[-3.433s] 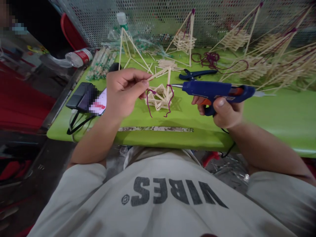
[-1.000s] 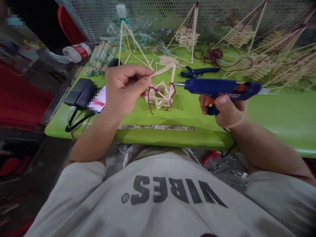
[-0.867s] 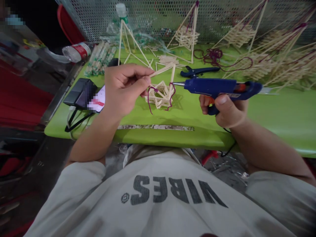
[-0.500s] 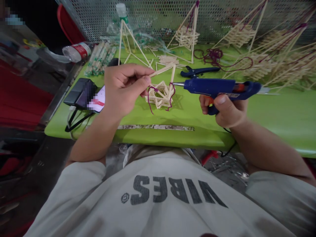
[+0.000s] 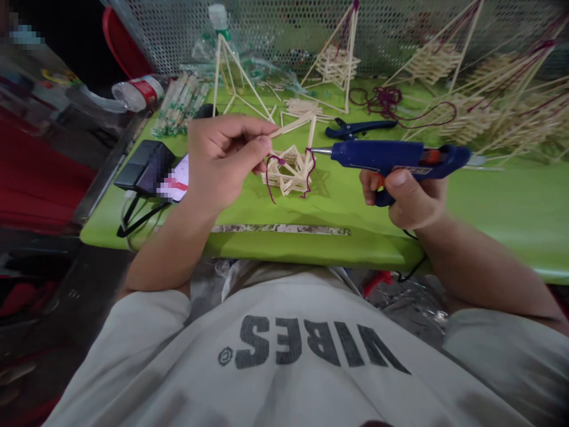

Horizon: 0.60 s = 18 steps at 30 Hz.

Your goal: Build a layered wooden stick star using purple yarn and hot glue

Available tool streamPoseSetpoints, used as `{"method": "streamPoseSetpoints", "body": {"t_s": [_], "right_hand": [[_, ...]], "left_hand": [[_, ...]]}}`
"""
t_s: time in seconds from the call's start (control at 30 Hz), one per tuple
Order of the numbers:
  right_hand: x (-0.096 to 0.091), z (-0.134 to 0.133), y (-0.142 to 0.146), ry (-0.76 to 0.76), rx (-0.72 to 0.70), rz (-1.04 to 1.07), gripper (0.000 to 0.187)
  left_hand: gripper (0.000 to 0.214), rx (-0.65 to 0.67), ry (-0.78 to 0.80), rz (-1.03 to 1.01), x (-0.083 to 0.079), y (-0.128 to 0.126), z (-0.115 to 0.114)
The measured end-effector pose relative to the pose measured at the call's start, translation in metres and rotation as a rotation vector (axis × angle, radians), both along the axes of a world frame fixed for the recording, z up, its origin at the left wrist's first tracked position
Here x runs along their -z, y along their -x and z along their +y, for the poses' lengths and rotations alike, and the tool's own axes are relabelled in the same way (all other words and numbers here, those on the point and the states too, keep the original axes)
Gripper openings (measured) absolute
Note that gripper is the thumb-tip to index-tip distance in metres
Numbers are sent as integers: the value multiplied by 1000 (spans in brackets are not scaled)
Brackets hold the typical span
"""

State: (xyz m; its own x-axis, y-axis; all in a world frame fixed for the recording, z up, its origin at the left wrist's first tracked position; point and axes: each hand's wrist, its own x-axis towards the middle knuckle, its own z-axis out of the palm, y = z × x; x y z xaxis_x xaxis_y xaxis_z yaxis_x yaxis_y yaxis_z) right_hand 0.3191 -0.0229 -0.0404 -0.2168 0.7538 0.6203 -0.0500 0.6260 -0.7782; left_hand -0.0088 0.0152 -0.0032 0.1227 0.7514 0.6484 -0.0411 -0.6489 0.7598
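Observation:
Between thumb and fingers, my left hand [image 5: 226, 157] pinches a stick frame [image 5: 292, 125] of pale wooden sticks joined at a corner. Purple string [image 5: 312, 169] hangs by it, next to a small stacked-stick lattice [image 5: 287, 178] in front of the fingers. My right hand [image 5: 409, 196] is wrapped round the handle of a blue hot glue gun [image 5: 377, 156], a finger on its orange trigger. Its metal nozzle points left, and its tip is at the string beside the upright stick; whether they touch I cannot tell.
Behind are a stick pyramid [image 5: 231, 77], loose sticks [image 5: 304, 108], blue pliers-like cutters [image 5: 360, 128] and a purple string heap [image 5: 382, 101]. Finished stick pieces [image 5: 433, 65] crowd the right. At left lie a phone [image 5: 178, 181], a black box [image 5: 144, 166], wrapped bundles [image 5: 180, 107] and bottles [image 5: 137, 93].
Almost nothing differs. The glue gun and both hands hold nearly the same position, with only a very slight shift of the gun and the string.

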Motion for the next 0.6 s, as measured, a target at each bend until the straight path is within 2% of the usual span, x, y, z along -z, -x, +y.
{"method": "streamPoseSetpoints", "body": {"t_s": [0.33,0.6], "right_hand": [[-1,-1,1,33,36,-18,29],[2,0,0,31,49,-9,26]], "left_hand": [[11,-16,-3,0,0,-1,0],[7,-48,31,12,-2,-3,-2]]}}
